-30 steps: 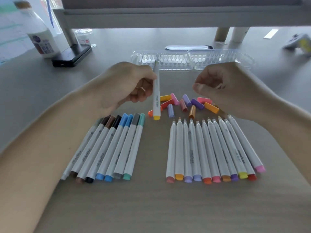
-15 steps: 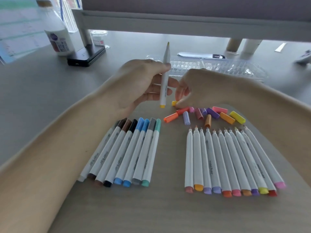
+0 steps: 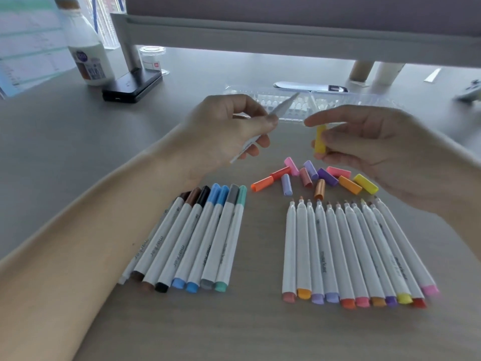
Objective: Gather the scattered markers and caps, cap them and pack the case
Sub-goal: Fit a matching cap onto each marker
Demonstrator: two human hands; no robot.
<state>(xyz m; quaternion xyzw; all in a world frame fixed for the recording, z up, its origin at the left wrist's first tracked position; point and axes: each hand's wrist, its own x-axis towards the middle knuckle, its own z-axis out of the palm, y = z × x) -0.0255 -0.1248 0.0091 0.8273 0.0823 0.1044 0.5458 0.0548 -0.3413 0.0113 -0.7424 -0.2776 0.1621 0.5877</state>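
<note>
My left hand grips a white uncapped marker, tilted with its tip pointing up and right. My right hand pinches a yellow cap a short way to the right of that tip, not touching it. Several loose caps lie in a heap on the table below the hands. A row of capped markers lies at the lower left. A row of uncapped markers lies at the lower right. The clear open case sits behind the hands.
A white bottle and a black block holding a monitor stand leg are at the back left. A small clear jar stands behind them. A shelf edge runs overhead at the back.
My right hand has lifted a yellow cap from the heap and raised it beside the marker. My left hand has tilted the marker from upright so its tip points right.
</note>
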